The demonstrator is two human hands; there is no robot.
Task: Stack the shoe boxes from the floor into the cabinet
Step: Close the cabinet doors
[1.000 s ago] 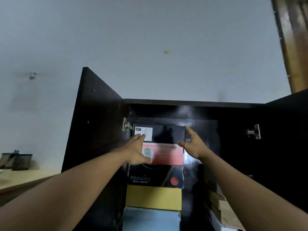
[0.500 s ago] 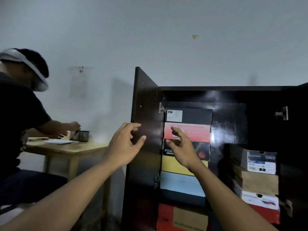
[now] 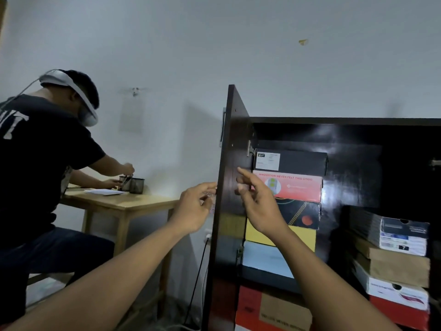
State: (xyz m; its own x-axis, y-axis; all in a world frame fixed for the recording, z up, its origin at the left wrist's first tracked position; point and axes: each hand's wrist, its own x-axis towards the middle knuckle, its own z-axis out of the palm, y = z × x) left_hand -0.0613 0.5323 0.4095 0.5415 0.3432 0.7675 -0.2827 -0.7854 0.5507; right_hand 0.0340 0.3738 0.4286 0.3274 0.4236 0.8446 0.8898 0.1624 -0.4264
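Shoe boxes (image 3: pixel 296 189) sit stacked in the left bay of the cabinet (image 3: pixel 334 121): black on top, then red, black, yellow and pale blue. The right hand (image 3: pixel 262 209) hovers before the stack, fingers (image 3: pixel 247 175) loosely spread, holding nothing. The left hand (image 3: pixel 193 211) is raised beside the open door (image 3: pixel 229 144), fingers relaxed, empty.

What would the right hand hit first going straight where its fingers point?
Most likely the inner face of the dark brown wooden cabinet door: the right hand points its fingers up and left across it. Depth is unclear from one view.
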